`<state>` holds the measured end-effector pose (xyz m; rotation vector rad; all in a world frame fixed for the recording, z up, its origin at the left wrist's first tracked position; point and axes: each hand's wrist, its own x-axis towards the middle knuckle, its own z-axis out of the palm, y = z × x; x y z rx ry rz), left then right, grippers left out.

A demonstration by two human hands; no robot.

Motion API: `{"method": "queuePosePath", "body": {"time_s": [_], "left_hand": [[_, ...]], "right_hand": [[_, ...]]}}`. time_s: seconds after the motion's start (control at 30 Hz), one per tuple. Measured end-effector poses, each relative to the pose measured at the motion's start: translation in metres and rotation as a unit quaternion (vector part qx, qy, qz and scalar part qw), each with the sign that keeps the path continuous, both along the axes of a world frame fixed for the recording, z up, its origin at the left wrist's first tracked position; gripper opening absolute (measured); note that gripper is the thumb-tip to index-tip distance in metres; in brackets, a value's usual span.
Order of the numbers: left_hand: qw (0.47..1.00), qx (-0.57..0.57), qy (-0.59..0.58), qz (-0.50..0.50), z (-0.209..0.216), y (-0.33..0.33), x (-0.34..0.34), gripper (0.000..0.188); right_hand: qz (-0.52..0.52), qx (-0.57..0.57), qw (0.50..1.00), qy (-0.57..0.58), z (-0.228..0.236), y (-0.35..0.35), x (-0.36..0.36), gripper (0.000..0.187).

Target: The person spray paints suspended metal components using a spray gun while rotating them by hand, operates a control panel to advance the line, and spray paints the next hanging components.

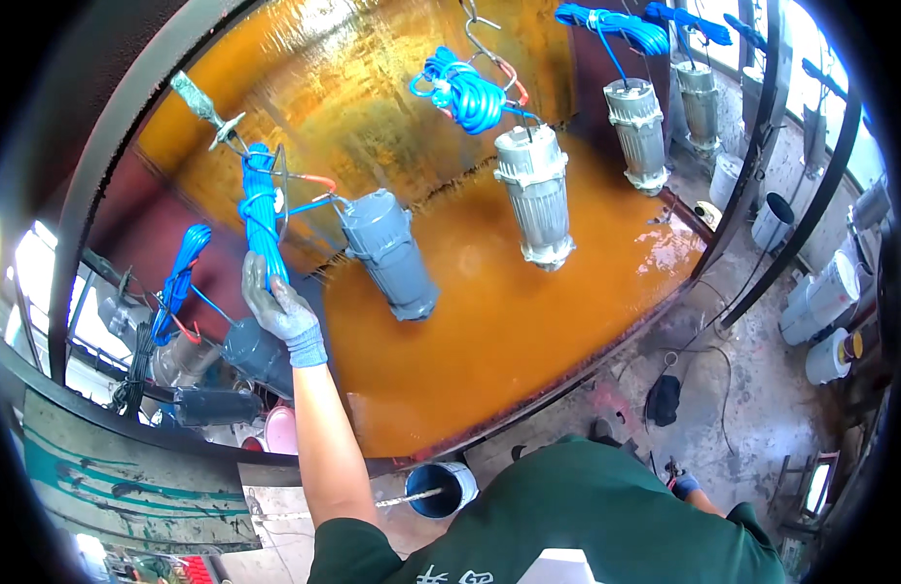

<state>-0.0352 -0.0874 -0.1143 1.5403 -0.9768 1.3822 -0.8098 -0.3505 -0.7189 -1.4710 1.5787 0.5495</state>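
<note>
My left hand [283,313], in a pale glove with grey-smeared fingers, grips the lower end of a bundled blue cable [260,209]. The cable hangs on a wire hook and leads to a dark grey, ribbed pump-like cylinder [388,255], tilted to the right of my hand. Low at the right, my right hand [686,485] is gloved too and closed around a small dark tool [672,473] with a bit of red; its kind is too small to make out. A silvery cylinder [535,198] with its own blue cable coil [460,92] hangs farther right.
Behind the hanging cylinders stands an orange-stained booth [509,331] with a wet-looking floor. More silver cylinders [636,136] hang at the right, and a dark one [256,350] at the left. Curved dark frame bars [129,136] flank the space. A bucket [449,490] with a stick stands near my body.
</note>
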Motion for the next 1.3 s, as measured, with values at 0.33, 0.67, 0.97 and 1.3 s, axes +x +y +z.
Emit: {"method": "queuePosePath", "body": {"time_s": [0.33,0.67,0.97,1.3], "left_hand": [[0.973,0.046,-0.026,0.226,0.023,0.004,-0.011,0.039],[0.944,0.09,0.012,0.317,0.041,0.021,-0.001,0.035],[0.951,0.075,0.026,0.298,0.032,0.008,-0.004,0.04],[0.973,0.163,-0.112,0.122,0.064,-0.161,-0.076,0.051]], "right_hand": [[-0.028,0.021,0.99,-0.14,-0.066,-0.111,0.081,0.043],[0.182,0.01,0.933,-0.309,0.176,-0.185,0.245,0.032],[0.212,-0.141,0.863,-0.437,0.217,-0.196,0.261,0.037],[0.036,-0.218,0.845,-0.487,0.309,-0.216,0.273,0.035]]}}
